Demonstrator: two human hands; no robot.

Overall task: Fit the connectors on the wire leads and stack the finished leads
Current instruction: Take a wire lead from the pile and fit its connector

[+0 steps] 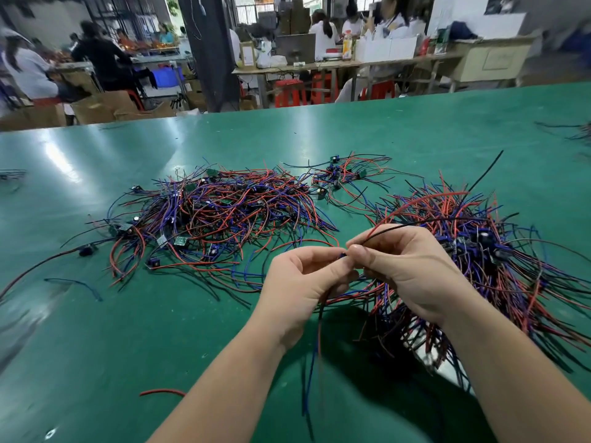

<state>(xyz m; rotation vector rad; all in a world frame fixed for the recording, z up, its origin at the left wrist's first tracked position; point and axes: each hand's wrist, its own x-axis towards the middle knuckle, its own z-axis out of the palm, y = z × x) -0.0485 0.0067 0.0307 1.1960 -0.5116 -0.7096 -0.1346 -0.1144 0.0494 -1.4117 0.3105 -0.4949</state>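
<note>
My left hand (300, 282) and my right hand (406, 266) meet above the green table (128, 330), fingertips together. Between them sits a small blue connector (342, 254), mostly hidden by the fingers. My left hand pinches it, and red and blue wires (315, 362) hang down from that hand. My right hand pinches a red wire (415, 203) and a black wire (415, 222) that arch up and to the right. A big heap of red, blue and black leads (220, 212) lies ahead at centre. Another heap of leads (499, 266) lies under and right of my right hand.
A smaller cluster of leads with blue parts (345, 175) lies further back. Loose wire pieces (163, 392) lie on the near left of the table. Beyond the table's far edge (351, 102) are people, benches, red stools and cardboard boxes.
</note>
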